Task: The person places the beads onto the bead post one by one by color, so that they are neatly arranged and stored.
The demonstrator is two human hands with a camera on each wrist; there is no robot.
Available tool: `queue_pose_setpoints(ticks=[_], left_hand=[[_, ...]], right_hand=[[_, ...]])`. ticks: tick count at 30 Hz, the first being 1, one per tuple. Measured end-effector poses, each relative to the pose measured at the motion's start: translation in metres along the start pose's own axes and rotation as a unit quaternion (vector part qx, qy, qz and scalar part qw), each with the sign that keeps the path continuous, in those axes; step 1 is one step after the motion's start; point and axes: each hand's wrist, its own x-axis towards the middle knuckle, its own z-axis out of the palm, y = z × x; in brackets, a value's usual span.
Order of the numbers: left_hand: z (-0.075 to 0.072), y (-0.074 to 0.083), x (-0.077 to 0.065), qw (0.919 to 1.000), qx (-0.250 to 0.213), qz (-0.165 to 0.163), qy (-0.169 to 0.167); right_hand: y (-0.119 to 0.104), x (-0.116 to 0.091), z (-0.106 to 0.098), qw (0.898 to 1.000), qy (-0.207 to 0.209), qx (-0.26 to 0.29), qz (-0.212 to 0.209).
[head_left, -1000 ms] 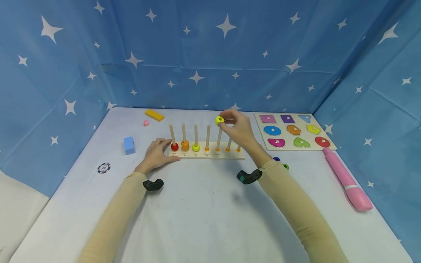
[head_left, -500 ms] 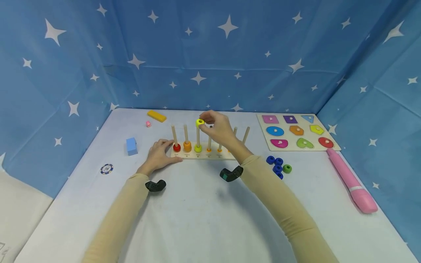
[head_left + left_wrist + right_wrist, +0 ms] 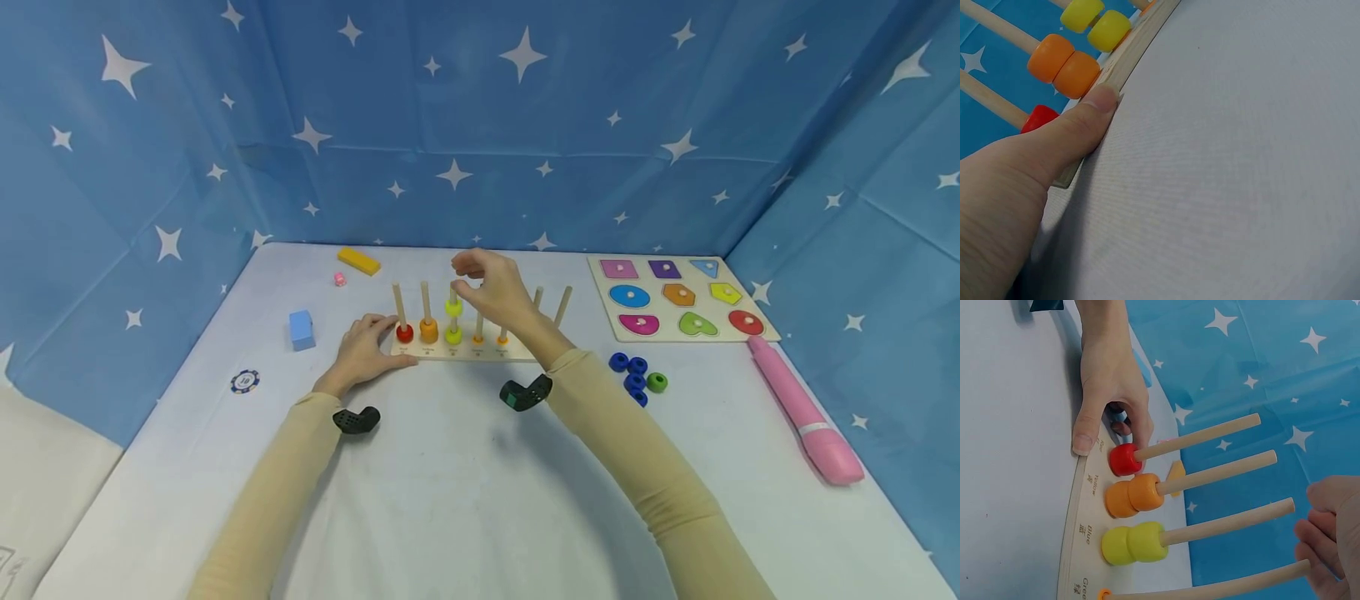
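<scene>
My left hand grips the left end of a wooden peg board, its thumb along the front edge and fingers behind. My right hand is held above the third peg, fingers loosely bent and holding nothing. A yellow-green bead is threaded on that peg, above another yellow-green bead; a small gap shows between them in the left wrist view. On the first peg sits a red bead. The second carries two orange beads. The fourth peg bears a thin orange ring at its base.
Several blue beads and a green bead lie to the right. Behind them is a shape puzzle, with a pink tapered object alongside. A blue block, yellow block, pink trinket and poker chip lie left.
My right hand has carried a yellow-green bead leftward to the third peg and let it go; the bead has slid partway down. My left hand stays on the board's end.
</scene>
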Motion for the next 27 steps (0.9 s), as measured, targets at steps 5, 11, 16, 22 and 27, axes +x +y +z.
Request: queue_pose_setpoints(ticks=[5, 11, 16, 22, 27], left_hand=[[-0.001, 0.000, 0.000, 1.0000, -0.001, -0.003, -0.002], [-0.002, -0.003, -0.003, 1.0000, 0.004, -0.008, 0.001], [0.000, -0.003, -0.002, 1.0000, 0.006, -0.001, -0.003], [-0.001, 0.001, -0.001, 1.0000, 0.006, 0.001, -0.006], [-0.002, 0.003, -0.001, 1.0000, 0.004, 0.002, -0.008]], right_hand=[[0.000, 0.000, 0.000, 1.000, 0.009, 0.005, -0.008], [-0.001, -0.001, -0.004, 1.000, 0.012, 0.005, -0.008], [0.001, -0.009, -0.024, 1.000, 0.029, 0.009, 0.004], [0.015, -0.026, -0.063, 0.996, 0.084, 0.020, 0.019], [0.037, -0.047, -0.093, 0.991, 0.121, 0.031, 0.052]])
